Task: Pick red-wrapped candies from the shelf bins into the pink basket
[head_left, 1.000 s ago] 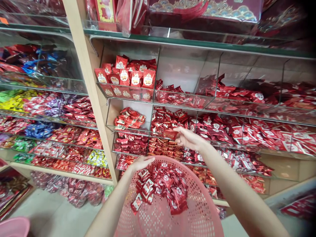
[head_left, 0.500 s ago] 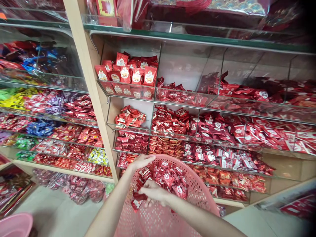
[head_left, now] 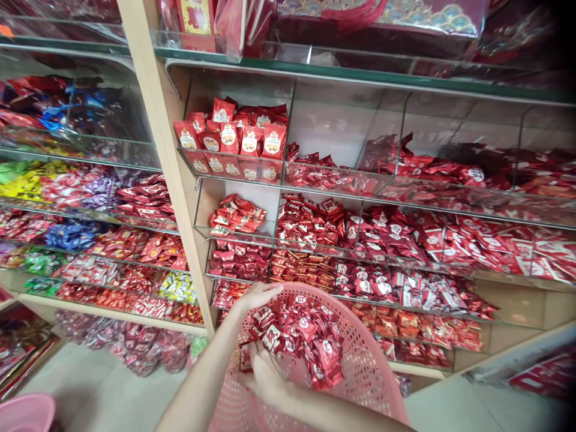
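Note:
A pink perforated plastic basket [head_left: 373, 360] tilts in front of me. Several small red candy packets [head_left: 308, 327] lie heaped against its far wall. At the upper left, my left hand [head_left: 258, 297] grips the basket's rim. Inside, my right hand [head_left: 267, 375] is lower down with its fingers apart. A dark red packet [head_left: 245, 357] touches or lies right beside those fingers, partly covered by them. Closest to the fingertips is a packet with a white label [head_left: 272, 338] at the heap's left edge.
Glass-fronted shelves [head_left: 333, 180] behind the basket hold rows of red packets. Left of a wooden upright [head_left: 157, 150], another shelf unit holds coloured sweets [head_left: 72, 234]. Bagged goods [head_left: 144, 348] stand on the floor below. A second pink basin [head_left: 27, 414] is at the lower left.
My right hand has shifted slightly left and down, its fingers opening out from a curled pose. Packets near it have moved, showing a white label. The left hand stays on the rim.

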Motion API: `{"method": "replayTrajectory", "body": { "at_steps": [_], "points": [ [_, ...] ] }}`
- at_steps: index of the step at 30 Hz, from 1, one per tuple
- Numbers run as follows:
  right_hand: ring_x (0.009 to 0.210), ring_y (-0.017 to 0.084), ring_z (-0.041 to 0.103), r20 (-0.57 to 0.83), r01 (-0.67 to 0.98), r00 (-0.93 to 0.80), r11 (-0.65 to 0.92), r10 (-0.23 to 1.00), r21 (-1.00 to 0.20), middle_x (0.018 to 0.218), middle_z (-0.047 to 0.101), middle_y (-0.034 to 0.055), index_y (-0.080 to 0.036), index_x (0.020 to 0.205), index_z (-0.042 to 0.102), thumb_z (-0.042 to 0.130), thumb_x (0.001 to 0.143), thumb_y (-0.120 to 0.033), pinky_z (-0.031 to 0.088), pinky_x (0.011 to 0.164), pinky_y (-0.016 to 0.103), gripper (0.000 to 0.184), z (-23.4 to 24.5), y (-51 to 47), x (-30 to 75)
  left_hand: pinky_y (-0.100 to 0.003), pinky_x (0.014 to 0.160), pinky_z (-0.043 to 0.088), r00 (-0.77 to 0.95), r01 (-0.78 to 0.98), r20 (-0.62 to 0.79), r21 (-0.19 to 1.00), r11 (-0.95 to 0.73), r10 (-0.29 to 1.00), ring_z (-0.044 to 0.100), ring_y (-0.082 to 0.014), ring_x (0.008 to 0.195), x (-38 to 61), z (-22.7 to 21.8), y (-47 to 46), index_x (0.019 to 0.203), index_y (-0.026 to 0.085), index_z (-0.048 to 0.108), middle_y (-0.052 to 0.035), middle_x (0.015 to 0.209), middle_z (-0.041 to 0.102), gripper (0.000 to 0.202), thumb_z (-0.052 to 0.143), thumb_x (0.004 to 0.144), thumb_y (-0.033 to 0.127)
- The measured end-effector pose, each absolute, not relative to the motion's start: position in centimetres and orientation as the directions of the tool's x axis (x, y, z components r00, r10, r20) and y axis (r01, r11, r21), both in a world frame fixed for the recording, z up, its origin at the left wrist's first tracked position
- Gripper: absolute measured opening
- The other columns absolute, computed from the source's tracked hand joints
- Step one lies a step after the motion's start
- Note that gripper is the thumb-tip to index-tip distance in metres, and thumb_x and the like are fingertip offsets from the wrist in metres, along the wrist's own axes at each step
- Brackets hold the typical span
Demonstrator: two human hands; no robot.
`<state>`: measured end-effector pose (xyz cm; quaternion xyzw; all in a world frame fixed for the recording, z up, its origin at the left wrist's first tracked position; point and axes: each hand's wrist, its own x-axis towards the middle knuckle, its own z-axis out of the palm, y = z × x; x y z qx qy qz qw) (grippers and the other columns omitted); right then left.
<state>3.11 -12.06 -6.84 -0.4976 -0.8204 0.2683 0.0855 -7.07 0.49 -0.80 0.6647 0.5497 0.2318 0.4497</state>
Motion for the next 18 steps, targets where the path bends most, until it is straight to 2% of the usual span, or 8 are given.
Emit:
{"method": "replayTrajectory", "body": {
  "at_steps": [7,12,15,18],
  "points": [
    [0.087,0.028,0.064,-0.198,0.766,-0.545,0.388,0.815,-0.513,0.102,0.063,0.0145,-0.014,0.113,0.051,0.055,0.066,-0.019,0.049,0.067,0.032,0.047,-6.6,-12.8,3.7,-0.03,0.083,0.041,0.287,0.513,-0.166,0.859,-0.005,0.944,0.06,-0.023,0.089,-7.1,-1.0,0.5,0.092,0.017,0.071,-0.0036,0.086,0.071,0.059,0.049,0.07,0.067],
    [0.079,0.027,0.065,-0.178,0.781,-0.559,0.442,0.81,-0.441,0.091,0.066,0.0129,-0.014,0.104,0.055,0.055,0.069,-0.022,0.046,0.06,0.03,0.036,-3.7,-12.3,4.0,-0.029,0.083,0.041,0.29,0.526,-0.156,0.851,-0.021,0.944,0.059,-0.0221,0.09,-7.2,-1.2,0.6,0.094,0.018,0.07,-0.0013,0.083,0.071,0.057,0.048,0.071,0.066],
    [0.07,0.021,0.064,0.035,0.723,-0.591,0.549,0.806,-0.419,0.082,0.067,0.0076,-0.018,0.093,0.057,0.049,0.079,-0.026,0.043,0.058,0.028,0.018,0.8,-10.4,5.0,-0.029,0.081,0.042,0.3,0.525,-0.158,0.851,-0.025,0.941,0.059,-0.0215,0.088,-7.4,-1.4,0.7,0.097,0.018,0.069,-0.0012,0.082,0.07,0.057,0.049,0.071,0.064],
    [0.066,0.015,0.06,0.336,0.675,-0.517,0.616,0.788,-0.407,0.08,0.065,0.0039,-0.019,0.088,0.055,0.042,0.085,-0.024,0.041,0.06,0.024,0.015,6.6,-6.6,7.0,-0.03,0.08,0.043,0.305,0.521,-0.168,0.854,-0.016,0.937,0.059,-0.0224,0.089,-7.3,-1.5,0.8,0.097,0.016,0.069,-0.0026,0.085,0.07,0.056,0.052,0.069,0.062]
  ]
}}
